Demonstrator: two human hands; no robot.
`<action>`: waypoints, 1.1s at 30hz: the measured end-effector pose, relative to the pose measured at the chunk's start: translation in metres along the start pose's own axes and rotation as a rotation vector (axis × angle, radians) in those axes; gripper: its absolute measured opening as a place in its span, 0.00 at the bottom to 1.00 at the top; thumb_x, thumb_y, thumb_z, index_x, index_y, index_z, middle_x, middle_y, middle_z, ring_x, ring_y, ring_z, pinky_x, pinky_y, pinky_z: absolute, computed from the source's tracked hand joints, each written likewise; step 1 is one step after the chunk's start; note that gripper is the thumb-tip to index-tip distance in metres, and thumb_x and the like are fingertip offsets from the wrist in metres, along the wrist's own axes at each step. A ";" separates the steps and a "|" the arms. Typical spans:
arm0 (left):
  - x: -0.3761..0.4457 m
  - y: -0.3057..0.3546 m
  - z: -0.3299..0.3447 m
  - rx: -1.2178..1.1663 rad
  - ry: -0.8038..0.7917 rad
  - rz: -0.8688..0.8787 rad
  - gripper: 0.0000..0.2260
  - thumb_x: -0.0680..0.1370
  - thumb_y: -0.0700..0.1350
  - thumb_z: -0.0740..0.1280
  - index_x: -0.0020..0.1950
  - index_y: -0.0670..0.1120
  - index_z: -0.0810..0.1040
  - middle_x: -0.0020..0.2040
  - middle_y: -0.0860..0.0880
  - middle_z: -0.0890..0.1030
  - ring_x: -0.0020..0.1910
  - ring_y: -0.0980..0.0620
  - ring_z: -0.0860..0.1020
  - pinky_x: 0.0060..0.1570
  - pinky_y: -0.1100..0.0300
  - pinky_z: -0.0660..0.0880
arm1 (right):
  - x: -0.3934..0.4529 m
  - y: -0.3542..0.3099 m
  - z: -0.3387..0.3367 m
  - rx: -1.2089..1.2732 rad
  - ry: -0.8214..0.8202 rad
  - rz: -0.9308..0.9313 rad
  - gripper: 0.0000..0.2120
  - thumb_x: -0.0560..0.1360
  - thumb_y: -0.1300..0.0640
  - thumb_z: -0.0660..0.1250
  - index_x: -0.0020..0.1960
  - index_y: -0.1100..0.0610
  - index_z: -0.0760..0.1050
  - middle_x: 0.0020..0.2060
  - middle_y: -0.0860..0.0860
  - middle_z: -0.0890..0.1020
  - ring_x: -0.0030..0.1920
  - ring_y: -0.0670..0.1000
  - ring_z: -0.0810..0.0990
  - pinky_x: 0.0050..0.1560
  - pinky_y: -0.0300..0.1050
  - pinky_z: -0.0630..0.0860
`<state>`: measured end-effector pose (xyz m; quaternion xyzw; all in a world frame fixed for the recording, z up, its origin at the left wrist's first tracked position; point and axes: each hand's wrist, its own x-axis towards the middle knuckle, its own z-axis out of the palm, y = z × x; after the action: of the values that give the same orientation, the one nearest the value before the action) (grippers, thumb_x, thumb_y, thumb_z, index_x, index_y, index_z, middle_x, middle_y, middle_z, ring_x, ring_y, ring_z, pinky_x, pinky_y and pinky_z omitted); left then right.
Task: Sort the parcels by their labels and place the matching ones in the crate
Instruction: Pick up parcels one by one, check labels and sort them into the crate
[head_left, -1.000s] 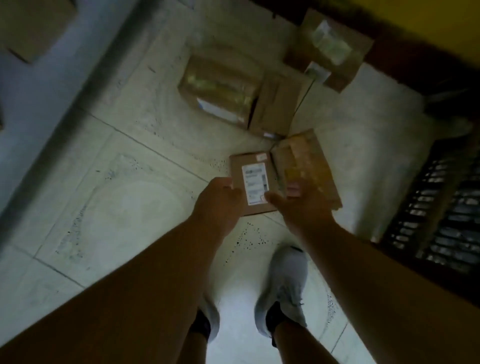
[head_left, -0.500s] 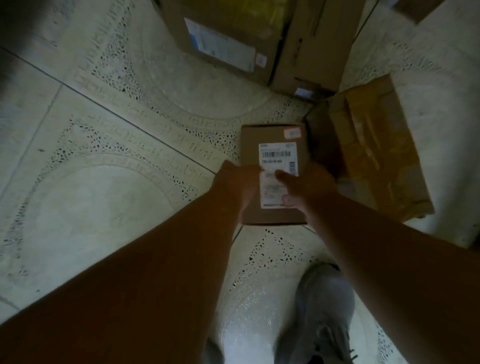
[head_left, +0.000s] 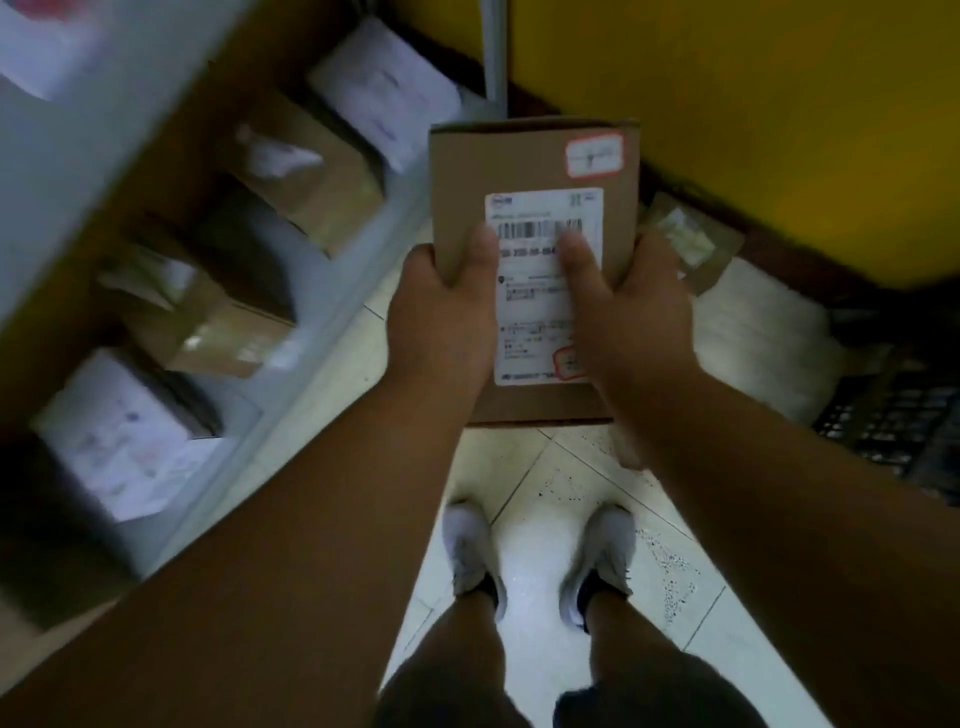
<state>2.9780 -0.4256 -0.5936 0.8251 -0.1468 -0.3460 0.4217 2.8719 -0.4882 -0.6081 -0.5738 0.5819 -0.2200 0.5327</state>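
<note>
A small brown cardboard parcel (head_left: 530, 156) with a white barcode label and a red-edged sticker is held up in front of me, label facing me. My left hand (head_left: 441, 306) grips its left edge with the thumb on the label. My right hand (head_left: 634, 306) grips the right edge, thumb lying over the barcode. To my left stands a pale plastic crate (head_left: 311, 332) holding several taped brown and white-wrapped parcels (head_left: 311, 182).
A yellow wall (head_left: 753, 104) rises ahead. Another brown parcel (head_left: 691, 244) lies on the floor by the wall at the right. A dark slatted crate (head_left: 893, 426) sits at the far right. My two grey shoes stand on pale floor tiles (head_left: 530, 551).
Both hands picked the labelled parcel off the floor and lifted it up close. My view turned from the floor pile toward the crate and yellow wall.
</note>
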 end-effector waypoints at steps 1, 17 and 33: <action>-0.021 0.035 -0.020 0.000 -0.006 0.013 0.14 0.80 0.64 0.59 0.56 0.55 0.68 0.46 0.54 0.80 0.44 0.56 0.81 0.40 0.61 0.78 | -0.019 -0.041 -0.012 -0.001 0.010 -0.032 0.19 0.77 0.39 0.65 0.59 0.50 0.70 0.47 0.45 0.83 0.43 0.42 0.84 0.40 0.44 0.84; -0.180 0.158 -0.227 -0.161 0.302 0.317 0.17 0.76 0.66 0.63 0.59 0.59 0.71 0.49 0.59 0.81 0.46 0.57 0.82 0.40 0.62 0.79 | -0.196 -0.261 -0.019 0.081 -0.085 -0.450 0.14 0.81 0.43 0.61 0.59 0.51 0.70 0.45 0.44 0.81 0.41 0.43 0.83 0.37 0.42 0.81; -0.337 0.033 -0.183 -0.495 0.838 -0.088 0.15 0.80 0.61 0.61 0.61 0.54 0.73 0.48 0.58 0.81 0.42 0.65 0.80 0.35 0.70 0.71 | -0.282 -0.176 -0.025 -0.275 -0.682 -0.682 0.12 0.83 0.43 0.52 0.53 0.48 0.70 0.41 0.42 0.80 0.44 0.48 0.82 0.45 0.50 0.80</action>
<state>2.8651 -0.1562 -0.3425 0.7739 0.1573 -0.0264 0.6129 2.8630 -0.2860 -0.3433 -0.8355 0.1775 -0.1028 0.5098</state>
